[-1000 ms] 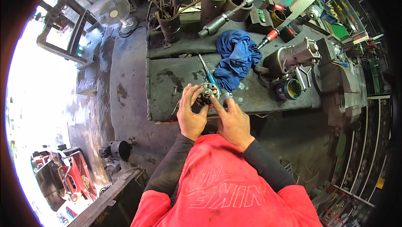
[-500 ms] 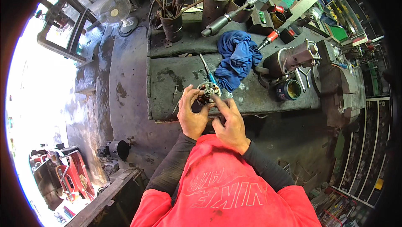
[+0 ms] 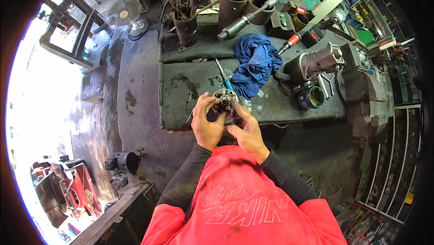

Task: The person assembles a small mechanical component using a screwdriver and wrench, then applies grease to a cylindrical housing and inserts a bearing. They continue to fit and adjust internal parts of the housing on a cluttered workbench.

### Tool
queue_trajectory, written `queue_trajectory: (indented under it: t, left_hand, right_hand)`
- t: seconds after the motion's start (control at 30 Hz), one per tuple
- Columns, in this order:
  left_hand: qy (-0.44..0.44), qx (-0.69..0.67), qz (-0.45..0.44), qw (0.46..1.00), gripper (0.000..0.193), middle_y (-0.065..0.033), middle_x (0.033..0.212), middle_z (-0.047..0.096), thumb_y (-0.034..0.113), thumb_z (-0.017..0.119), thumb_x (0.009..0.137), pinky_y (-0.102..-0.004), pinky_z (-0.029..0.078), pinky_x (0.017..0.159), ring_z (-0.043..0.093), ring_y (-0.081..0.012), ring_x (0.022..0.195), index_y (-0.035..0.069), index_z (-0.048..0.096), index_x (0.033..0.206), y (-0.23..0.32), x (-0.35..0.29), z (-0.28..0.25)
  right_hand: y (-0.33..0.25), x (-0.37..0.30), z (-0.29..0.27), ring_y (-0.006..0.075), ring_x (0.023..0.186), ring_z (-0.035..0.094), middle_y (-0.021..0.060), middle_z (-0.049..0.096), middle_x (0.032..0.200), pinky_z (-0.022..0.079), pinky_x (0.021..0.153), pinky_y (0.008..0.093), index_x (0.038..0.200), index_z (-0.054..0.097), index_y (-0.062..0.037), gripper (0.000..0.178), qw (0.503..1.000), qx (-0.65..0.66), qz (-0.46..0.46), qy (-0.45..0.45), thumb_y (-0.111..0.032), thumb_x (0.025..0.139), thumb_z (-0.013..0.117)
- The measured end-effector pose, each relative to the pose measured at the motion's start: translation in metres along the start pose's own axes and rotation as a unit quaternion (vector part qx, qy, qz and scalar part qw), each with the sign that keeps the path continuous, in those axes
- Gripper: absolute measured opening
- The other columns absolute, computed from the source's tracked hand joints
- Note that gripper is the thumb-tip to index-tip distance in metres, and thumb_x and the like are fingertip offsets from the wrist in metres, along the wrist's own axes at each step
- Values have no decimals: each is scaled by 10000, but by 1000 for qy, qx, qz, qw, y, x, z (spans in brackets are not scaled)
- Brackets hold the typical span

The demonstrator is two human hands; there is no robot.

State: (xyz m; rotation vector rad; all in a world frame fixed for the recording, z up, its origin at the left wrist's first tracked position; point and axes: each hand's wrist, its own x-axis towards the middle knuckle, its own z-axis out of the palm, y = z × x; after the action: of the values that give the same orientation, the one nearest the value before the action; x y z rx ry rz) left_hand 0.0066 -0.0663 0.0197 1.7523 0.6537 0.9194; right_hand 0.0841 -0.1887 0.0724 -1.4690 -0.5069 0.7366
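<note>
In front of my chest, at the bench's near edge, is a round metal motor part (image 3: pixel 224 99) with a ring-shaped plate and a shaft end in its centre. My left hand (image 3: pixel 207 125) is closed around its left side, thumb below and fingers along the rim. My right hand (image 3: pixel 247 132) has its index finger against the right side of the plate, with the thumb bent in underneath. Whether a small piece sits between those right fingertips is hidden. Just beyond the part lies a screwdriver (image 3: pixel 227 82) with a blue handle. A crumpled blue cloth (image 3: pixel 254 64) lies to its right.
On the dark bench (image 3: pixel 174 109) stand a motor housing (image 3: pixel 312 65), an open tin (image 3: pixel 311 97) and a metal can of tools (image 3: pixel 184 28). A bolt (image 3: pixel 190 97) lies at left. A vise-like block (image 3: pixel 370 91) is at right; a fan (image 3: pixel 129 12) stands at far left.
My right hand has shifted slightly, its thumb and index finger now closer in around the part's right side. My left hand keeps its hold. A person at the far back shows more.
</note>
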Motion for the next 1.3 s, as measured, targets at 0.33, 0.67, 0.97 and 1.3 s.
queue_trajectory:
  t: [0.33, 0.67, 0.97, 1.3]
  left_hand:
    - [-3, 24, 12, 1000, 665, -153, 1485, 615, -75, 912, 715, -382, 614, 1055, 677, -267, 1292, 47, 653, 1315, -2, 1, -2]
    - [10, 51, 67, 996, 750, -185, 1416, 619, 7, 939, 761, -468, 466, 1186, 574, -351, 1407, 18, 561, 1408, 39, 8, -21]
    - [-165, 41, 92, 981, 695, -200, 1483, 602, 29, 848, 842, -434, 530, 1081, 572, -345, 1403, -4, 573, 1480, 117, 33, 68]
    - [-105, 321, -109, 935, 628, -303, 1193, 735, 206, 849, 879, -532, 535, 1012, 696, -474, 1164, -39, 618, 1410, -8, 116, 210]
  right_hand:
    - [-3, 1, -1, 163, 942, 524, 90, 518, 1149, 481, 804, 280, 1623, 527, -76, 820, 989, -148, -26, 7, 51, 820, 642]
    - [-33, -37, -108, 211, 920, 591, 145, 580, 1187, 520, 851, 338, 1468, 683, -101, 557, 909, -328, -122, 225, -44, 918, 746]
    - [19, -41, -272, 341, 1286, 551, 112, 566, 1526, 405, 1120, 510, 1376, 708, -154, 496, 626, -725, -142, 249, -138, 886, 784]
    - [25, -26, -293, 359, 1193, 577, 113, 647, 1220, 424, 1061, 526, 947, 749, -105, 194, 706, -612, -211, 287, -106, 767, 821]
